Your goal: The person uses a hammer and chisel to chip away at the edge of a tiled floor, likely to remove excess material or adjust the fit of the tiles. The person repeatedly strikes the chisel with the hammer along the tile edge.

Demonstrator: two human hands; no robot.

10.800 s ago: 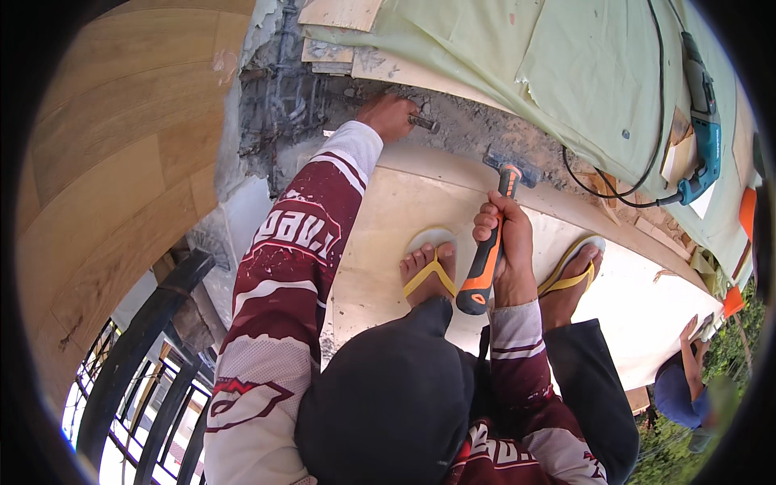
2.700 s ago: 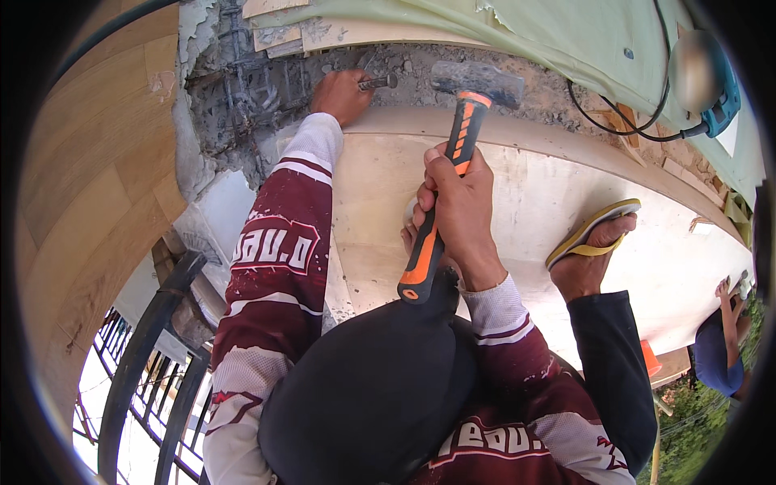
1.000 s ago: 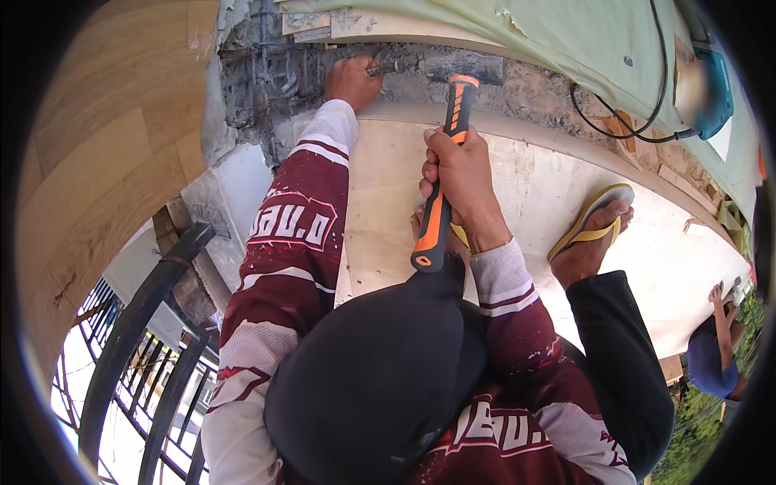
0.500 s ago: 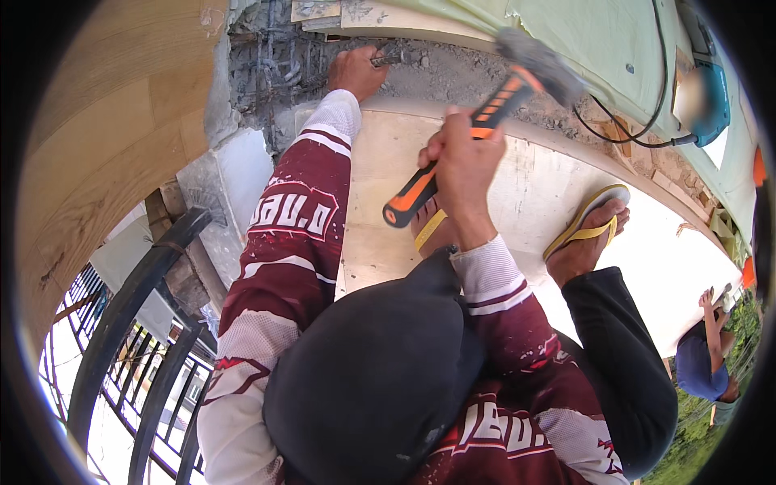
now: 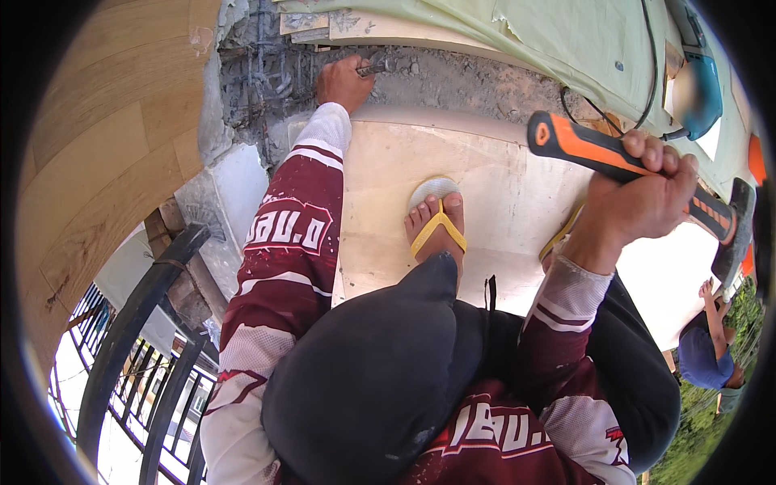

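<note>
A steel chisel (image 5: 372,69) is gripped in my left hand (image 5: 339,85) over a strip of chipped, dusty concrete (image 5: 453,81), just right of exposed rebar (image 5: 267,81) in broken grey concrete. My right hand (image 5: 634,194) is closed round the black and orange handle of a hammer (image 5: 578,149), held out to the right with its steel head (image 5: 731,234) at the far side, away from the chisel. My yellow-strapped sandal (image 5: 432,234) rests on a pale board (image 5: 380,162) below the concrete strip.
A green sheet (image 5: 582,40) over boards borders the strip, with a teal power tool (image 5: 703,97) and its black cord at right. Wood planking (image 5: 113,129) and a black metal railing (image 5: 137,299) are at left. A co-worker in blue (image 5: 699,352) crouches at lower right, near greenery.
The hammer has swung from near the chisel out to the far right, its head now outward and lower. My left hand stays on the chisel, having shifted slightly in view.
</note>
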